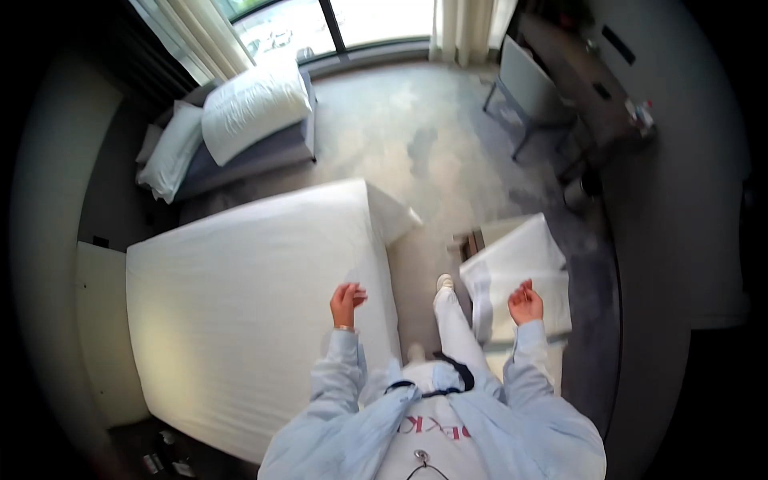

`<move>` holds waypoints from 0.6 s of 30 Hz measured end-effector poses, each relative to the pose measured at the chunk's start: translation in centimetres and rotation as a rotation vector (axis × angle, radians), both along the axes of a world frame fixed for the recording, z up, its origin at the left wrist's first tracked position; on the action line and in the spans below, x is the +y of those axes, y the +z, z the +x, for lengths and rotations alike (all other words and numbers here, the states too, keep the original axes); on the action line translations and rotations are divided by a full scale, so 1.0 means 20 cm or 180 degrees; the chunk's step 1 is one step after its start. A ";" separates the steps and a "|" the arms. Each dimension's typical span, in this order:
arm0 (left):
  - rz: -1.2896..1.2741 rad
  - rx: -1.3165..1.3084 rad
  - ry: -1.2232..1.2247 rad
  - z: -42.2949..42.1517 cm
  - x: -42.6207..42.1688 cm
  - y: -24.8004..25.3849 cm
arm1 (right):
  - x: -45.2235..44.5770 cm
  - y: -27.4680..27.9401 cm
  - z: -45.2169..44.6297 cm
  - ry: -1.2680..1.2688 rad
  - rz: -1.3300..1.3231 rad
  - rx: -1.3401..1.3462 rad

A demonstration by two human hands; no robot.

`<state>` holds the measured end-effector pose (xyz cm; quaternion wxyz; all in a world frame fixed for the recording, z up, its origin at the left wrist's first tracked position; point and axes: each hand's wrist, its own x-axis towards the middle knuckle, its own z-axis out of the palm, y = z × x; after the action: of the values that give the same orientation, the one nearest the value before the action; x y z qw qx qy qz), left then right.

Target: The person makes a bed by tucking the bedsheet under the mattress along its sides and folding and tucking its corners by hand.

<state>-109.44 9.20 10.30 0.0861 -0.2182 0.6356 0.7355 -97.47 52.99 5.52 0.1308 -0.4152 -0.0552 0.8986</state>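
Observation:
My left hand (348,304) hangs over the right part of the bed (248,296), which is covered with a smooth white sheet. Its fingers are loosely bent and apart, with nothing visible in them. On the other side, my right hand (526,304) is above a pile of white linen (512,272) that lies on a low piece of furniture. The fingers there curl loosely, and I see nothing held. Whether either hand touches the fabric below is hard to tell; both appear raised above it.
A sofa (228,164) by the window carries a bunched white duvet (256,108) and a white pillow (174,148). A chair (532,92) stands at the desk (580,72) along the right wall, with a dark bin (582,192) nearby. Carpet (416,128) runs between bed and linen.

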 end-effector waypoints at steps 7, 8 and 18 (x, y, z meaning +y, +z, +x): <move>0.0977 0.0067 0.0889 -0.85 0.17 0.07 | 0.29 0.33 -1.42 0.0583 -0.0013 0.1692; 0.1048 0.0127 0.0978 -1.03 0.26 0.09 | 0.31 0.34 -1.65 0.0716 -0.0004 0.1753; 0.0369 0.0624 0.1645 -2.22 0.07 0.26 | -0.23 0.81 -3.27 0.2655 -0.0556 0.1800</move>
<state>-153.92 10.59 15.51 -0.1538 -0.2955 0.5211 0.7858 -162.82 48.48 21.67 -0.2644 -0.1079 -0.1035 0.9528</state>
